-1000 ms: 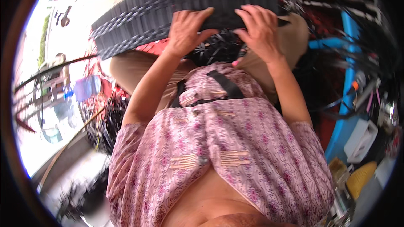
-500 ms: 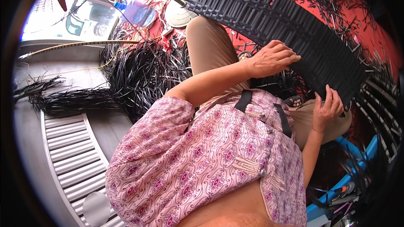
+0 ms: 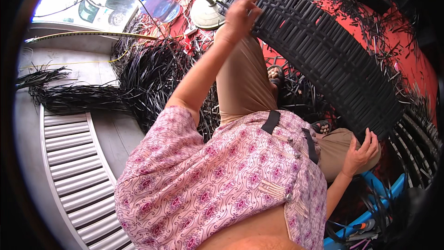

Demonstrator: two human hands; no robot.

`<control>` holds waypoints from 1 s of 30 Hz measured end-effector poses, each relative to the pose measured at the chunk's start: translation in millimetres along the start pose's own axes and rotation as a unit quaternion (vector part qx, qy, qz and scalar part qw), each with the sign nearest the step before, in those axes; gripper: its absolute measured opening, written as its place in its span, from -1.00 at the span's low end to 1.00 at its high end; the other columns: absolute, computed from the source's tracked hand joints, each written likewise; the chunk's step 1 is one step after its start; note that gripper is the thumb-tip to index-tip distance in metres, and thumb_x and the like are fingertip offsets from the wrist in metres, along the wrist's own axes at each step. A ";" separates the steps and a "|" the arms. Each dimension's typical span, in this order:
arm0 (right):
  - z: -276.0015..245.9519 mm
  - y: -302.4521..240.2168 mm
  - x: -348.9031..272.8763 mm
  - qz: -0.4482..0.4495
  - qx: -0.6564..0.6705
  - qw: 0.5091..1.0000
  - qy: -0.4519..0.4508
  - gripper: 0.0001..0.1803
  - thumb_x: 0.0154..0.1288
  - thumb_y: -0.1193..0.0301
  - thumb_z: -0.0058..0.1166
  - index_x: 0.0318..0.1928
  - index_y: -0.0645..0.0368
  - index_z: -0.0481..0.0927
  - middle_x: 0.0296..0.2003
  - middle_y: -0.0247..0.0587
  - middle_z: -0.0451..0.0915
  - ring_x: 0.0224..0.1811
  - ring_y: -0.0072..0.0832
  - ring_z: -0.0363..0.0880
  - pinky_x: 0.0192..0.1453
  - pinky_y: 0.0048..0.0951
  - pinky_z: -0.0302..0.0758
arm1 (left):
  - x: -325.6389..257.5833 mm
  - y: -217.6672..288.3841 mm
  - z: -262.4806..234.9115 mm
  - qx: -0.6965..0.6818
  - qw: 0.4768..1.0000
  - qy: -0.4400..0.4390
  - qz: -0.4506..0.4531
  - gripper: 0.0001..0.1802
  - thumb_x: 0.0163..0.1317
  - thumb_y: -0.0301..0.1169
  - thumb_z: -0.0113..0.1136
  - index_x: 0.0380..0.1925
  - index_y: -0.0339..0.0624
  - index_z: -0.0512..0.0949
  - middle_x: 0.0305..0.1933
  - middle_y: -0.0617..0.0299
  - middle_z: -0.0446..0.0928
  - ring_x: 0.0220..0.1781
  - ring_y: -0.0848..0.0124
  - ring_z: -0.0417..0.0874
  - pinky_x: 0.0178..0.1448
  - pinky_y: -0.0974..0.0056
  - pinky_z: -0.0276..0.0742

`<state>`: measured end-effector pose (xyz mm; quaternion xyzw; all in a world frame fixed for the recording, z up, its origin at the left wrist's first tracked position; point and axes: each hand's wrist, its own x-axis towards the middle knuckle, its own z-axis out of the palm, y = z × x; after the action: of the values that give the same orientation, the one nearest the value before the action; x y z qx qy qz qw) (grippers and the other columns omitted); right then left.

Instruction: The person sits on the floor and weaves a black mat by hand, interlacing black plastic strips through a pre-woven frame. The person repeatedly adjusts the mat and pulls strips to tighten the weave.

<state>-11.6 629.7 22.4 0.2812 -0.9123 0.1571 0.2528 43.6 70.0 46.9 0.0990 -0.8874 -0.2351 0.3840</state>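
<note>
A long, curved black woven panel (image 3: pixel 314 51) slants from the far middle down to the right, made of close-set dark rods with strips plaited across them. My left hand (image 3: pixel 238 21) is at its far left end, somewhat blurred, thumb and fingers apart and curled; whether it touches the rods I cannot tell. By the panel's near right end is my right hand (image 3: pixel 360 155), fingers spread, tips at or just beside the edge, nothing gripped. Part of the panel appears to lean over my legs (image 3: pixel 240 83).
Black strips (image 3: pixel 157 78) lie heaped on the left, beside a slatted metal rack (image 3: pixel 74 171). A water bottle (image 3: pixel 159 5) and a round pale base with a pole (image 3: pixel 208 16) stand beyond. A blue frame (image 3: pixel 370 203) with tools is at lower right. Scraps litter the red floor (image 3: pixel 407 51).
My left hand has swept from the panel's middle to its far left end. The right hand has dropped slightly, and the panel sits a little lower and further right in view.
</note>
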 end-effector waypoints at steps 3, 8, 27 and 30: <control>3.2 1.2 -2.7 0.002 -0.010 1.000 0.012 -0.41 0.15 0.36 0.51 0.23 0.03 0.67 0.16 -0.27 0.54 0.23 -0.17 0.50 0.36 -0.09 0.46 | 6.1 -75.7 -37.3 0.082 0.996 -0.036 -0.022 -0.54 0.27 -0.33 0.42 0.19 -0.02 0.62 -0.21 0.25 0.75 -0.07 0.18 0.73 0.12 0.12 0.60; 3.1 2.6 -7.8 0.015 -0.021 1.000 0.010 -0.45 0.20 0.30 0.49 0.21 0.02 0.68 0.13 -0.27 0.54 0.20 -0.19 0.51 0.32 -0.10 0.47 | -1.6 -93.6 -51.2 0.083 0.991 -0.100 -0.020 -0.50 0.31 -0.30 0.38 0.27 0.07 0.57 -0.17 0.26 0.72 -0.04 0.22 0.72 0.12 0.12 0.61; 10.6 4.0 -12.6 0.043 0.006 0.998 0.035 -0.39 0.00 0.33 0.55 0.14 -0.12 0.68 0.07 -0.42 0.55 0.16 -0.33 0.51 0.32 -0.16 0.38 | 14.4 -71.3 -46.4 0.225 0.963 -0.136 -0.062 -0.60 0.34 -0.28 0.40 0.17 0.00 0.63 -0.11 0.11 0.78 -0.12 0.19 0.79 0.00 0.09 0.66; 14.4 4.4 -15.8 0.049 0.019 0.997 0.050 -0.37 0.00 0.28 0.55 0.17 -0.14 0.67 0.08 -0.43 0.54 0.16 -0.33 0.49 0.32 -0.17 0.35 | 15.7 35.1 2.6 0.074 0.996 -0.039 0.021 -0.69 0.35 -0.37 0.40 0.08 -0.08 0.70 -0.14 0.15 0.77 -0.16 0.30 0.79 0.02 0.18 0.66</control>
<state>-8.2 633.9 1.3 0.2325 -0.9081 0.2004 0.2849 31.2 95.8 72.7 0.0993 -0.9184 -0.1645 0.3459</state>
